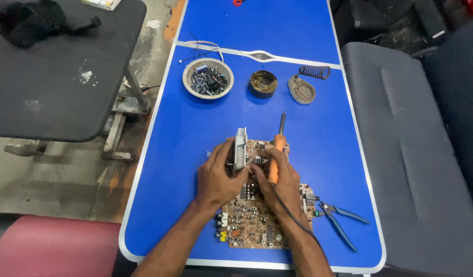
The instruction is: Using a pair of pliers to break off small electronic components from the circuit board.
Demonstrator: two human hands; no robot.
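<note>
Nearest you, one brown circuit board lay flat on the blue folding table, close to its front edge, thick with small components. Both your hands rested on its far half: your left hand had its fingers curled around one upright grey metal block at the board's far edge, gripping it from the left, while your right hand was closed around the orange handle of one soldering iron, whose dark tip pointed away from you past the board. The iron's single black cord trailed back along your right forearm. Just right of the board lay one pair of blue-handled pliers, its handles spread toward the table's right edge. Farther off, three round items sat in a row: one grey bowl filled with small dark parts on the left, one dark tin of brownish paste in the middle, and one soldering-iron stand with a coiled spring holder on the right. Behind them a thin wire ran along the table's centre seam. To the left stood one black table; to the right, one grey padded seat.
</note>
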